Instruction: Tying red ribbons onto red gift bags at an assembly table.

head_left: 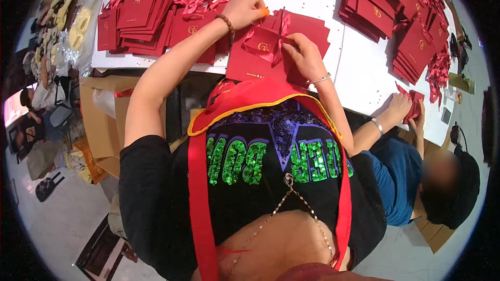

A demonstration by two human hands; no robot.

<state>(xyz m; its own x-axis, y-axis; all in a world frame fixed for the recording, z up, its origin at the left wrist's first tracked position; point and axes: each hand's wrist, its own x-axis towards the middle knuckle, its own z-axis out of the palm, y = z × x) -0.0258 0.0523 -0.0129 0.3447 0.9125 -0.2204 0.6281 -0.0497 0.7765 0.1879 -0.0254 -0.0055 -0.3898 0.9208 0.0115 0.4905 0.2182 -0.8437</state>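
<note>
A flat dark red paper gift bag (pixel 249 66) with gold print lies at the table edge in front of me, over several more like it. A loop of red ribbon (pixel 260 52) droops across its front. My right hand (pixel 304 58) is closed at the bag's right side, thumb and forefinger pinched on the ribbon. Beyond the bag's top edge, my left hand (pixel 245 12) has its fingers drawn together, an orange cover on one fingertip. What it pinches, if anything, is too small to make out.
Stacked red bags (pixel 143 13) with tangled ribbons fill the table's left; more bags (pixel 370 8) are piled at the right. A co-worker in a blue shirt (pixel 393 177) handles a red item at the right edge. An open cardboard box (pixel 99 119) stands below the table at left.
</note>
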